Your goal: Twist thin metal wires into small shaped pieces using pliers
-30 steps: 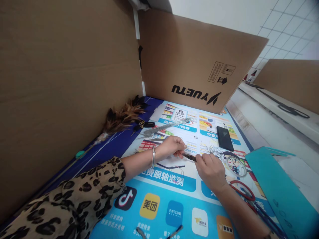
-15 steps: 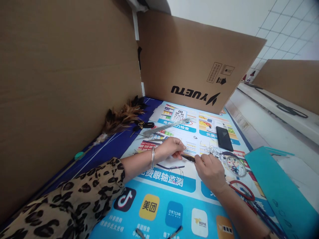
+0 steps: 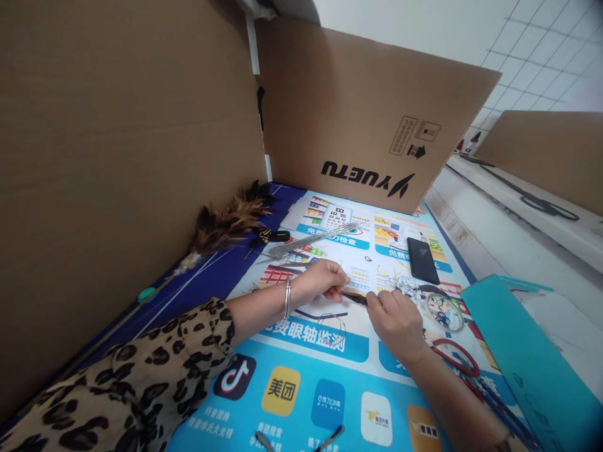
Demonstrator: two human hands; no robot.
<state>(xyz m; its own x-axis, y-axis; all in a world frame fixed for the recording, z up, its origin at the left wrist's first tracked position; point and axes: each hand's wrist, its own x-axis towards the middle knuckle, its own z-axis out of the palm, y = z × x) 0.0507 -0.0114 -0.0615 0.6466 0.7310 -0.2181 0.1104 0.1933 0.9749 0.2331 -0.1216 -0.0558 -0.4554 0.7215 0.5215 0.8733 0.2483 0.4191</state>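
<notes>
The small dark strip (image 3: 355, 297) has both ends tucked under fingertips, so I can't say what it is made of. It sits just above the printed poster (image 3: 330, 370) on the tabletop (image 3: 207, 276), right between the two hands. The left hand (image 3: 325, 279), with one silver bangle (image 3: 287, 297) on its wrist, pinches one end. The right hand (image 3: 398, 320), seen from the back, is closed on the other end, and its forearm runs out of view at the bottom.

Further back lie one feather duster (image 3: 226, 223), one bundle of thin metal wires (image 3: 315, 237) and one black phone (image 3: 423, 260). Two rings lie to the right of the right hand: a pale one (image 3: 428, 309) and a red one (image 3: 459, 347) partly hidden by the forearm.

A teal folder (image 3: 532, 358) is cut off at the right edge, and I can't tell whether anything is in it. The cardboard panel (image 3: 358, 107) printed YUETU stands upside down at the back.
</notes>
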